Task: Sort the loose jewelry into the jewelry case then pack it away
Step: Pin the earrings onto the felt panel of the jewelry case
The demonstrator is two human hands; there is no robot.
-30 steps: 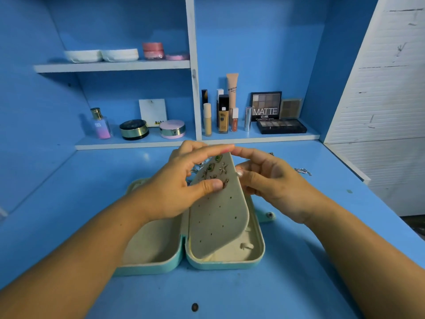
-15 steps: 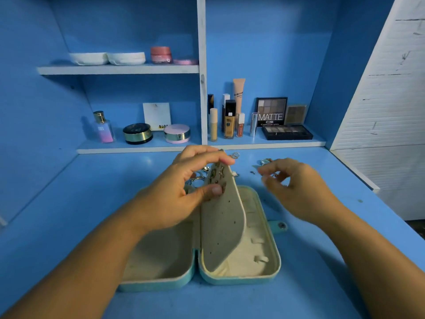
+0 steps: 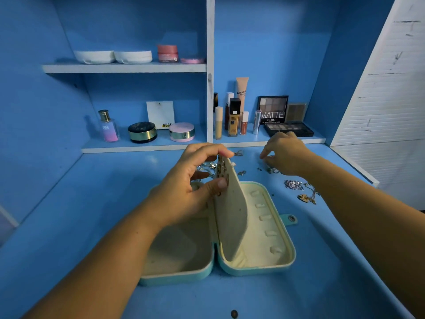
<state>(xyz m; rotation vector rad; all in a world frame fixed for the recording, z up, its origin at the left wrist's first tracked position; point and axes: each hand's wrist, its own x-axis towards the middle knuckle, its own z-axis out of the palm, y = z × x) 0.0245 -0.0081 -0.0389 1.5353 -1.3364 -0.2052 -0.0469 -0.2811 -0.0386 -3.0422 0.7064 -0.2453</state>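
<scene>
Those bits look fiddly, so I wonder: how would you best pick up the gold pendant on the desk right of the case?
Pinch the gold pendant by its solid body: it is the bulkiest part and lies flat on the desk. Come from above with the right hand, which is nearer; the left hand holds the flap.

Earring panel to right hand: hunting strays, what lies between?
Head view: between earring panel and right hand, small loose jewelry pieces lie on the desk.
</scene>
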